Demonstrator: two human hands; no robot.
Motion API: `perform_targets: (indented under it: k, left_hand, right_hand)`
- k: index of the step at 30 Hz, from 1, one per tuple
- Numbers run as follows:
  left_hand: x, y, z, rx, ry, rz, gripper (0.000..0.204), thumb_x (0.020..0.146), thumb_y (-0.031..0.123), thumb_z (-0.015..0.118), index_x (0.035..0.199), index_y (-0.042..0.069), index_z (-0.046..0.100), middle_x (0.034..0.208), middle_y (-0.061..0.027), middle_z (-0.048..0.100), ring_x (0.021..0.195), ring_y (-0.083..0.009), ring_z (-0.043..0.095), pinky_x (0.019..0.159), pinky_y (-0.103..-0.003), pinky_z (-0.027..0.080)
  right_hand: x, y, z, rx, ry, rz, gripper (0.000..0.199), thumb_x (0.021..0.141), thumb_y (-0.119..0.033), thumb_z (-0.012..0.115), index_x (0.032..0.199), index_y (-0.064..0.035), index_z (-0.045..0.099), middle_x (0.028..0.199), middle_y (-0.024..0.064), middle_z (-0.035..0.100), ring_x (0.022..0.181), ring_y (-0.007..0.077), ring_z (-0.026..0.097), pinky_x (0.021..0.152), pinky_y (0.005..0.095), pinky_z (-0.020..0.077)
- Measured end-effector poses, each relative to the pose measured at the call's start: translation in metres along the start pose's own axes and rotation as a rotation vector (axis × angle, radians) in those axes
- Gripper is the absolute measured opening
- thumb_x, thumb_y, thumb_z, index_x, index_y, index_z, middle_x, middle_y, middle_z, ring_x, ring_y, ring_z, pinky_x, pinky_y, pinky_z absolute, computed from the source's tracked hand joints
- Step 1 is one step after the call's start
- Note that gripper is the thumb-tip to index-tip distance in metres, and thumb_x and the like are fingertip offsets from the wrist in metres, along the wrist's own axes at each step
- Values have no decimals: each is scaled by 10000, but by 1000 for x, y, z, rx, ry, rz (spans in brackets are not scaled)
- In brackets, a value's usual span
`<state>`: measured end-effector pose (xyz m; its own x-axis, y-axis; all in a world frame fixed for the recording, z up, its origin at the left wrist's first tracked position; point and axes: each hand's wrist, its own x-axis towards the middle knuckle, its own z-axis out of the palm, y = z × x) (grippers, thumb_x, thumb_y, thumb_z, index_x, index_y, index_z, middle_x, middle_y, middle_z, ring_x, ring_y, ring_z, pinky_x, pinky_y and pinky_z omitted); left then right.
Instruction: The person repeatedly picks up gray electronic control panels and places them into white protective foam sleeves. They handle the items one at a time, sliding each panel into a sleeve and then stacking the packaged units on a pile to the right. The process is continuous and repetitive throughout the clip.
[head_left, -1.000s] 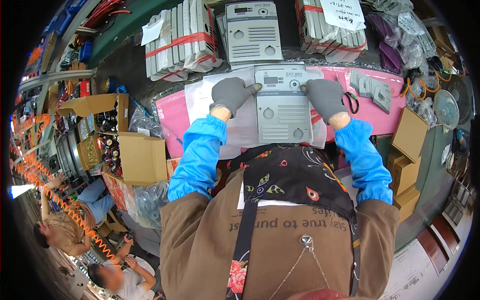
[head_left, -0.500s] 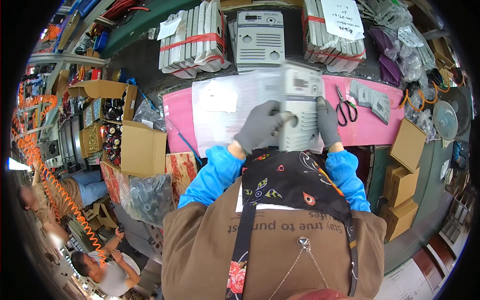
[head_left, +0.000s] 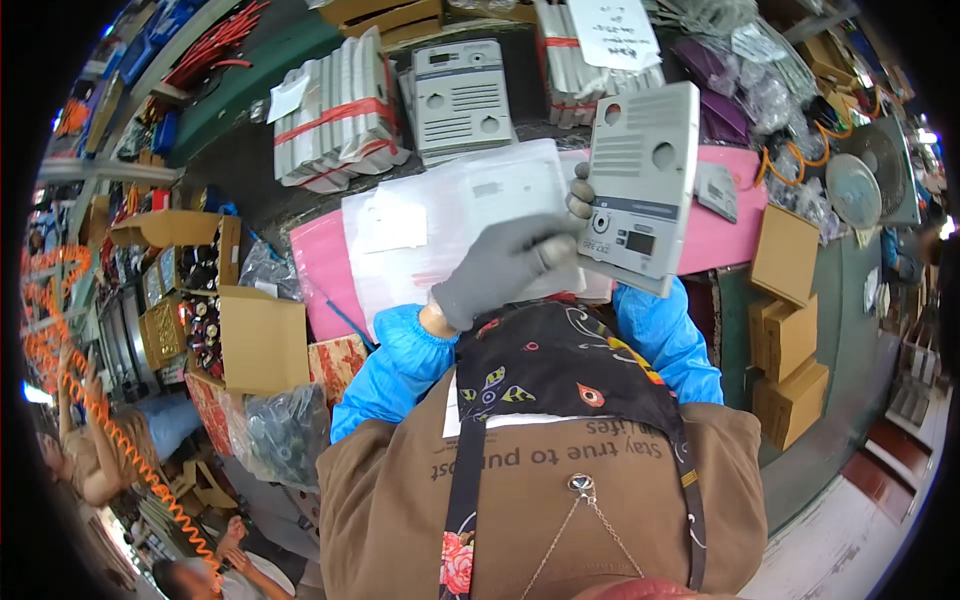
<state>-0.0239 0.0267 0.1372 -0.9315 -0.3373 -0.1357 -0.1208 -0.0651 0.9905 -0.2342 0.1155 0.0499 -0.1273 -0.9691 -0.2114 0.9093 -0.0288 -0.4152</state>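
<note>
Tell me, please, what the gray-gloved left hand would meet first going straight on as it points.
The left hand would probably first meet the held pale gray, rectangular, metal-looking panel; depth is unclear, and they might be touching.

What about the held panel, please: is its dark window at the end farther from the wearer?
No: the panel has its dark window at the end near the right sleeve.

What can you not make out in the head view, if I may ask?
Head: most of the right hand, hidden behind the held panel.
Head: the held panel's far side, turned away from the camera.
Head: the top of the right bundle, cut off by the picture's upper edge.
Head: the contents of the lower-left plastic bag, obscured by its folds.
</note>
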Motion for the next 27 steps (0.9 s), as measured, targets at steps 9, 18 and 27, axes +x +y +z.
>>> perform_targets:
  k: [9, 18, 27]
  left_hand:
    - [34, -60, -99, 388, 646, -46, 496, 897, 313, 653, 1279, 9, 564, 1116, -206, 674, 1046, -306, 640, 899, -377, 476]
    - [104, -87, -193, 572, 666, -390, 455, 859, 370, 665, 1148, 18, 658, 1133, -234, 662, 1085, -384, 618, 915, -437, 482]
    - [70, -82, -190, 829, 729, -270, 548, 839, 421, 685, 1280, 106, 603, 1173, -177, 602, 1081, -356, 597, 907, -433, 479]
  right_hand:
    - [129, 19, 12, -1169, 611, -445, 395, 969, -307, 529, 1134, 30, 649, 986, 144, 697, 921, 228, 652, 815, 345, 493]
    - [245, -1, 4, -1652, 521, -209, 381, 919, -258, 595, 1208, -13, 638, 1059, 173, 707, 962, 285, 674, 862, 367, 506]
    - [200, -3, 28, -2028, 440, -410, 440, 900, -349, 558, 1275, -120, 576, 1237, 183, 595, 1092, 391, 597, 944, 438, 471]
